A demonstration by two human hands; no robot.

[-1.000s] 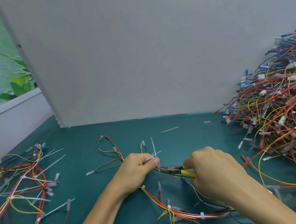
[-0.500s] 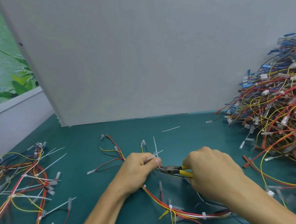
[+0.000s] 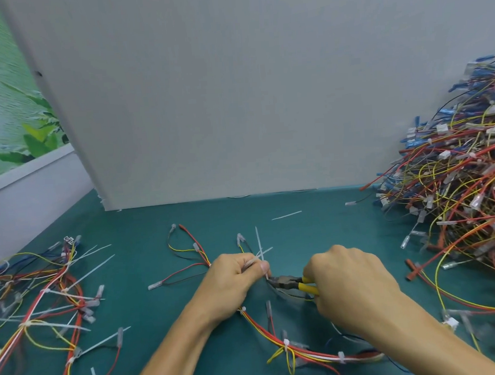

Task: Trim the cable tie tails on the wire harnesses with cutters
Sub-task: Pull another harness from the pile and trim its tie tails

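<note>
A person's two forearms reach in from the bottom edge over a teal table (image 3: 164, 363), where a wire harness (image 3: 286, 343) of red, yellow and white leads curves between them, bound at points by small white ties. The left hand (image 3: 234, 278) has its fingers curled and pinches the upper part of that harness between thumb and fingertips. The right hand (image 3: 351, 285) is wrapped around the yellow handles of a pair of cutters (image 3: 290, 283). The dark nose of the tool points left and sits just beside the left thumb, at a short white tail; whether the blades have closed on it cannot be told. Two longer cable tie tails (image 3: 258, 241) cross and stand up out of the left hand's grip.

To the left lies a loose spread of harnesses (image 3: 70, 288) with long white tails sticking out in all directions. To the right a tall heap of harnesses (image 3: 459, 203) – red, yellow and blue leads with clear and white connectors – rises well above the hands. Beyond the hands a single white offcut (image 3: 286, 215) lies alone on the table. A plain grey panel (image 3: 234, 86) stands upright at the back – to its left, a green leaf-patterned wall (image 3: 3, 100) shows
</note>
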